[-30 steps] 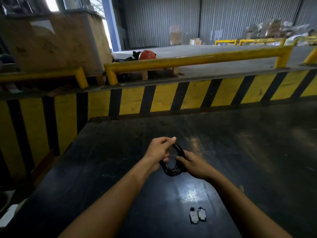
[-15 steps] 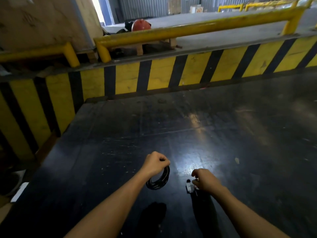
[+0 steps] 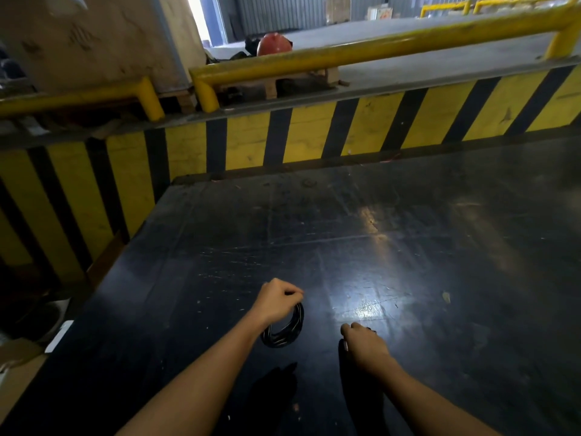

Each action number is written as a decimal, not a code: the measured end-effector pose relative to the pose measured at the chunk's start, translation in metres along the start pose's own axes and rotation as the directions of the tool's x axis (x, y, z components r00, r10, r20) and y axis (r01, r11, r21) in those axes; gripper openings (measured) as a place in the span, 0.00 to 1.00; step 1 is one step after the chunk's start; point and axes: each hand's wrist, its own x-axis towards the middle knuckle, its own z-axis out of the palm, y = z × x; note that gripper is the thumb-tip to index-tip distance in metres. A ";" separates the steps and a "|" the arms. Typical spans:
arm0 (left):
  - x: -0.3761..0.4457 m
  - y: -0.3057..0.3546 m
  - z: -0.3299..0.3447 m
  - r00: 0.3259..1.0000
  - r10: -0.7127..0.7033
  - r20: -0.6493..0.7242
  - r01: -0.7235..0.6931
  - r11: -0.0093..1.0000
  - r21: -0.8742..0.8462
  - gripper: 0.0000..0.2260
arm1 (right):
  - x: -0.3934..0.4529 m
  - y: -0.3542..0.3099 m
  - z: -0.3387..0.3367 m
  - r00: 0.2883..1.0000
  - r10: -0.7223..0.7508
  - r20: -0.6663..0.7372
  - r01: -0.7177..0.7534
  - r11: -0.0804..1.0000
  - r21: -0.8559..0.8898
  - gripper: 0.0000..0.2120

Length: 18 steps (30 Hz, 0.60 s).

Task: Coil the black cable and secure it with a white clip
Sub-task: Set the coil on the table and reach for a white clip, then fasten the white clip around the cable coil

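Observation:
My left hand [image 3: 276,302] is closed around the top of the coiled black cable [image 3: 284,332], which hangs from it as a loop just above the black table [image 3: 408,247]. To the right, my right hand [image 3: 364,344] is curled with its knuckles up, low over the table. A sliver of a white clip [image 3: 345,345] shows at the edge of its fingers; the rest of the clip is hidden under the hand. The two hands are apart, with a gap of bare table between them.
A yellow-and-black striped barrier [image 3: 314,136] runs along the table's far edge, with yellow rails [image 3: 361,55] behind it. A red hard hat [image 3: 273,44] and a large crate [image 3: 94,39] stand beyond. The table's left edge [image 3: 103,272] drops off to the floor.
My right hand let go of the coil and went down to the white clips on the table. The left hand keeps the coil. The camera tilted down.

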 end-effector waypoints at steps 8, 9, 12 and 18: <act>-0.006 0.017 -0.007 0.999 0.023 0.032 -0.021 0.998 -0.063 0.10 | -0.009 0.002 0.000 0.995 -0.096 0.034 0.093 0.991 0.096 0.10; -0.006 0.020 -0.008 0.998 0.026 0.049 -0.022 0.998 -0.065 0.10 | -0.008 0.002 -0.006 0.994 -0.112 0.015 0.108 0.985 0.136 0.09; -0.002 0.028 -0.012 0.995 0.042 0.092 -0.033 0.995 -0.092 0.11 | -0.006 -0.002 -0.042 0.974 -0.177 -0.145 0.212 0.937 0.276 0.02; 0.012 0.048 -0.037 0.988 0.043 0.151 -0.007 0.973 -0.231 0.12 | -0.012 -0.011 -0.150 0.895 -0.213 -0.391 0.427 0.663 0.615 0.03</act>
